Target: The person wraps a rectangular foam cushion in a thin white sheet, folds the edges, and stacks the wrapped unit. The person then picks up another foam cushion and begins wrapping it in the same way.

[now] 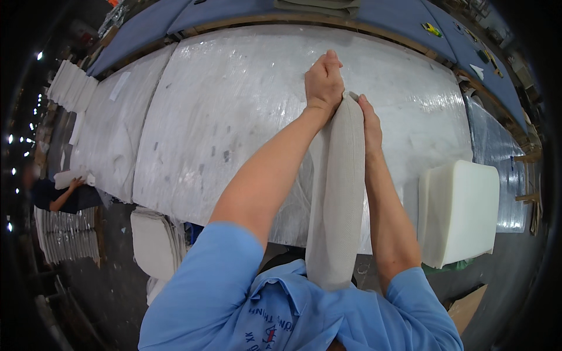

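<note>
A light grey fabric-covered cushion (342,193) stands on its narrow edge, its near end against my blue shirt and its far end pointing away over the table. At that far end my left hand (325,82) is closed in a fist at the cover's corner; the cloth inside the fist is mostly hidden. My right hand (372,126) lies along the cushion's right side, thumb up near the same end, its other fingers hidden behind the cushion.
Beneath is a broad table (234,128) wrapped in clear plastic. White foam pads (462,213) stand at the right, stacked grey cushion pieces (153,240) at the left. Blue-topped tables (234,13) run along the back. Far left, another person (61,196) handles a pale cushion.
</note>
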Action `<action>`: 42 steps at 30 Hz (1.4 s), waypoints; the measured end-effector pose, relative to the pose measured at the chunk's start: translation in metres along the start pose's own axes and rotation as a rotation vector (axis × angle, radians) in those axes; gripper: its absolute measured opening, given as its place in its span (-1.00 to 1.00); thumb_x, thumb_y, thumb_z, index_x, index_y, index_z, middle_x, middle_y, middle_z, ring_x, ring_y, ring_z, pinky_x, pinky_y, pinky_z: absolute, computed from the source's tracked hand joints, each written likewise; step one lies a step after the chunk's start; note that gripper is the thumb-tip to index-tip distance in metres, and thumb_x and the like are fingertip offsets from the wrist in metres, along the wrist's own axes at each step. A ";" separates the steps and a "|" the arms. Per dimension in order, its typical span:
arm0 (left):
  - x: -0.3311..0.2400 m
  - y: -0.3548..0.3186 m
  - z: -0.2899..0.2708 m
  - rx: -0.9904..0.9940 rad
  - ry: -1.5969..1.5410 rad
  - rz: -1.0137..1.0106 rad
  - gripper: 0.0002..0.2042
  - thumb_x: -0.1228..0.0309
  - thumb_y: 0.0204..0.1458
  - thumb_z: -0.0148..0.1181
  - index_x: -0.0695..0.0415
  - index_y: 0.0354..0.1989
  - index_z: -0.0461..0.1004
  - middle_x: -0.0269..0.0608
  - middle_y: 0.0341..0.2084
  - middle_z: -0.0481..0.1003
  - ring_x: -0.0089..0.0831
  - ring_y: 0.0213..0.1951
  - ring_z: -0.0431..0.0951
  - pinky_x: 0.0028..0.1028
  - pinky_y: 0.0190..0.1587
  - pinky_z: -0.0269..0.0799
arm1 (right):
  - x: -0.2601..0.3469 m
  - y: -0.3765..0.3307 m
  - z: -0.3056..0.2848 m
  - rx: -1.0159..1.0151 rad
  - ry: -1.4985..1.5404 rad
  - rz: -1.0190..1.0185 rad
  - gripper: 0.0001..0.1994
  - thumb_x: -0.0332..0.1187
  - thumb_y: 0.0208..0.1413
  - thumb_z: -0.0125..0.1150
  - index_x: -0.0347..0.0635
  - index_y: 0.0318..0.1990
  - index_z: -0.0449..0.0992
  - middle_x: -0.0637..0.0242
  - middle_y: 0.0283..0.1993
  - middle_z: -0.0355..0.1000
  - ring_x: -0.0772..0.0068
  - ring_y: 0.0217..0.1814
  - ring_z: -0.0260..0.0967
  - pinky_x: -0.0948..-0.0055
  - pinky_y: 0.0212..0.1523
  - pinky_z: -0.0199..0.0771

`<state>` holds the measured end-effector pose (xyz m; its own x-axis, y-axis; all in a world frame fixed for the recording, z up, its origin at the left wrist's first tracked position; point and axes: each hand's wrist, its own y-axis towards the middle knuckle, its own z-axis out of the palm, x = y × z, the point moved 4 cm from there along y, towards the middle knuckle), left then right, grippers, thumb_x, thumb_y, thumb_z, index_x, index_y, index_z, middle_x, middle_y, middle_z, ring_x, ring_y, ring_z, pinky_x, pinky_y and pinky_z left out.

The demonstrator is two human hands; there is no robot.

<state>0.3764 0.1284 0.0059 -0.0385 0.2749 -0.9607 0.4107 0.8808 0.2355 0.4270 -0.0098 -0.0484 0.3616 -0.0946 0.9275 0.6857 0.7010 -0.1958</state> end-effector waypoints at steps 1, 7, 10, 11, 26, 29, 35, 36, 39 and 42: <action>-0.002 0.008 0.002 0.002 0.011 0.010 -0.40 -0.07 0.39 -0.20 0.21 -0.31 0.60 0.14 -0.35 0.63 0.14 -0.17 0.61 -0.14 -0.05 0.46 | 0.005 0.005 0.003 0.025 -0.013 -0.035 -0.48 0.08 0.39 -0.01 -0.26 -0.10 0.63 0.29 -0.20 0.56 0.49 -0.21 0.47 0.44 -0.13 0.45; 0.035 -0.009 -0.012 0.045 0.274 0.006 -0.46 -0.07 0.39 -0.28 0.15 -0.19 0.51 0.16 -0.24 0.61 0.27 -0.08 0.56 0.07 0.01 0.39 | 0.014 -0.015 -0.002 -0.097 0.160 0.122 -0.48 0.07 0.38 0.05 -0.24 0.13 0.54 0.24 -0.01 0.56 0.40 -0.03 0.52 0.40 0.01 0.54; 0.112 -0.077 -0.057 0.165 0.319 -0.118 -0.49 -0.02 0.39 -0.21 0.21 -0.11 0.51 0.25 -0.13 0.57 0.27 -0.05 0.54 0.10 0.02 0.38 | 0.013 -0.026 -0.065 -0.135 0.222 0.027 -0.41 0.13 0.36 0.06 -0.20 0.26 0.46 0.21 0.15 0.52 0.34 0.12 0.50 0.39 0.16 0.50; 0.145 -0.112 -0.076 0.329 0.480 -0.179 -0.47 -0.03 0.37 -0.16 0.27 -0.08 0.51 0.28 -0.11 0.56 0.24 -0.01 0.54 0.07 0.04 0.39 | 0.014 -0.033 -0.087 -0.131 0.246 -0.010 -0.37 0.17 0.36 0.03 -0.19 0.29 0.44 0.20 0.18 0.50 0.33 0.16 0.48 0.37 0.20 0.48; 0.181 -0.252 -0.212 0.532 0.304 -0.889 -0.16 -0.24 0.04 0.28 0.24 0.30 0.41 0.18 0.10 0.53 -0.01 0.06 0.61 -0.05 -0.12 0.57 | -0.046 -0.272 -0.162 -0.302 0.372 0.291 -0.29 0.20 0.31 0.09 -0.13 0.40 0.29 0.02 0.34 0.37 0.04 0.34 0.35 0.03 0.33 0.39; 0.116 -0.238 -0.228 0.587 0.681 -0.593 -0.30 -0.17 0.10 0.22 0.30 0.10 0.54 0.26 -0.03 0.58 0.04 0.03 0.61 -0.07 -0.09 0.56 | -0.051 -0.288 -0.178 -0.277 0.204 0.495 -0.31 0.05 0.20 0.24 -0.21 0.35 0.33 0.10 0.21 0.48 0.10 0.17 0.47 0.05 0.22 0.49; -0.009 -0.277 -0.300 0.652 0.815 -0.499 -0.45 -0.05 0.23 0.13 0.30 -0.05 0.59 0.19 -0.19 0.61 0.09 -0.11 0.62 -0.14 -0.01 0.47 | -0.099 -0.313 -0.187 -0.280 0.076 0.716 -0.36 0.06 0.20 0.24 -0.29 0.25 0.46 0.04 0.13 0.53 0.16 0.11 0.51 0.18 0.10 0.54; -0.011 -0.290 -0.310 0.695 0.840 -0.503 -0.47 -0.04 0.23 0.14 0.29 -0.05 0.59 0.18 -0.19 0.61 0.07 -0.12 0.62 -0.16 -0.01 0.47 | -0.116 -0.312 -0.198 -0.266 0.010 0.743 -0.35 0.07 0.20 0.24 -0.29 0.24 0.48 0.05 0.11 0.54 0.17 0.11 0.52 0.19 0.10 0.54; -0.002 -0.301 -0.330 0.709 0.802 -0.477 -0.48 -0.02 0.23 0.17 0.28 0.00 0.56 0.16 -0.22 0.60 0.03 -0.13 0.61 -0.20 -0.03 0.47 | -0.134 -0.285 -0.241 -0.177 -0.632 0.621 -0.38 0.05 0.18 0.28 -0.30 0.20 0.52 0.00 0.07 0.57 0.11 0.13 0.52 0.18 0.13 0.53; 0.010 -0.295 -0.319 0.845 0.820 -0.504 -0.40 -0.05 0.25 0.13 0.21 0.25 0.42 0.21 0.02 0.47 0.05 -0.01 0.56 -0.23 0.11 0.44 | -0.110 -0.244 -0.212 -0.001 -1.315 0.361 -0.36 0.02 0.13 0.35 -0.26 0.24 0.50 -0.16 0.18 0.47 -0.13 0.25 0.42 0.11 0.28 0.40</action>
<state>-0.0359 -0.0059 -0.0267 -0.7816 0.4058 -0.4737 0.6237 0.5221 -0.5818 0.3541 -0.3199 -0.1703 -0.3436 0.8297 0.4400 0.6825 0.5425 -0.4898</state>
